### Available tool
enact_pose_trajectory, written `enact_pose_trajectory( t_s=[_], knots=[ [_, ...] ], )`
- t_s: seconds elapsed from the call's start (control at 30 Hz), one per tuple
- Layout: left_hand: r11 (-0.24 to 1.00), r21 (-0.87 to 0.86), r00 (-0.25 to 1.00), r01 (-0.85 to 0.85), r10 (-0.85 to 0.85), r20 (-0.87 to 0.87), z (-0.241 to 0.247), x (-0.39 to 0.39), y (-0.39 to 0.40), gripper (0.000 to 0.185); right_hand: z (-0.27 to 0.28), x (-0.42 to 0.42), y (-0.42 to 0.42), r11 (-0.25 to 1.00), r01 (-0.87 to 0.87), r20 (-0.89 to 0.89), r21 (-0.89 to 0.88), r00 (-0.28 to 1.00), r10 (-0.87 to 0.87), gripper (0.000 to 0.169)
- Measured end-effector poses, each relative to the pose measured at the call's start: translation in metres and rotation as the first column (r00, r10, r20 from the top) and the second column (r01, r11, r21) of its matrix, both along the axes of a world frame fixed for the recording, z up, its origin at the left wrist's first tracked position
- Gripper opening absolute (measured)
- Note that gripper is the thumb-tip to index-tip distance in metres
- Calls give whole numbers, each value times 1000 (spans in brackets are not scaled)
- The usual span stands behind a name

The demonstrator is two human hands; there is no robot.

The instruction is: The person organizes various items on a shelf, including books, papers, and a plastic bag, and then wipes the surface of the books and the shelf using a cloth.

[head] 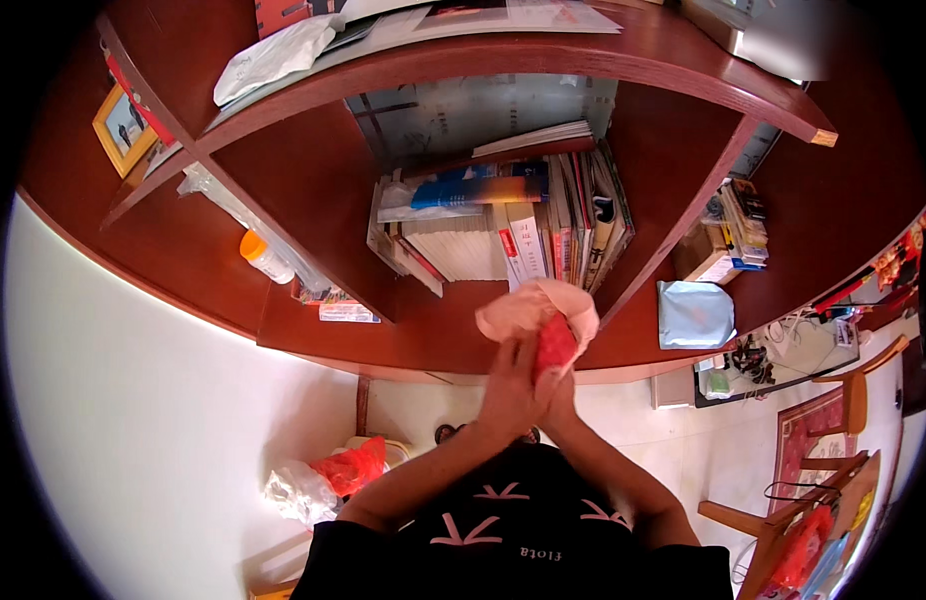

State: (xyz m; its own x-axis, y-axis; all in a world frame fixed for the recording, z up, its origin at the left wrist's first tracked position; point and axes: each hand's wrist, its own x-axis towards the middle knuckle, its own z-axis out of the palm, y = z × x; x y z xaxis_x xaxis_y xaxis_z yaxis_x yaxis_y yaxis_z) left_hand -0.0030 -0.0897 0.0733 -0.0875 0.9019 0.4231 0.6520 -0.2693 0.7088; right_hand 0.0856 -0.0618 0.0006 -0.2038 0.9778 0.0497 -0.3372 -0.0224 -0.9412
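A soft pink cloth is held up in front of the shelf's edge, with a red textured piece showing in its fold. Whether the red part belongs to the cloth, I cannot tell. My left hand lies against it from the left, fingers pointing up. My right hand grips it from the right, its fingers mostly hidden. Both hands meet at the wrists. Behind the cloth, a row of books stands in the middle compartment, with a blue-and-orange book lying on top.
Dark red wooden shelving curves across the view. On the left are a white bottle with an orange cap and a framed photo. A light-blue packet lies right. Plastic bags sit low left; a wooden chair stands right.
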Motion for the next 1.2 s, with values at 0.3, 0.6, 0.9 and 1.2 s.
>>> enact_pose_trajectory(
  t_s=[0.3, 0.6, 0.9, 1.2],
  knots=[
    [913, -346, 970, -216, 242, 32, -75, -119, 31, 61, 23, 0, -15, 715, -481, -546, -507, 821, 165, 46],
    [947, 29, 583, -320, 221, -782, -141, -180, 23, 73, 21, 36, 4, 732, -376, -539, -567, 842, 15, 49],
    [920, -66, 591, -385, 191, -783, -103, -154, 46, 60, 19, 52, 4, 775, -255, -453, -578, 890, -44, 50],
    [894, 341, 730, -289, 437, -525, 31, -136, 166, 49, 23, 68, -9, 761, -230, -434, -606, 898, -74, 48]
  ],
)
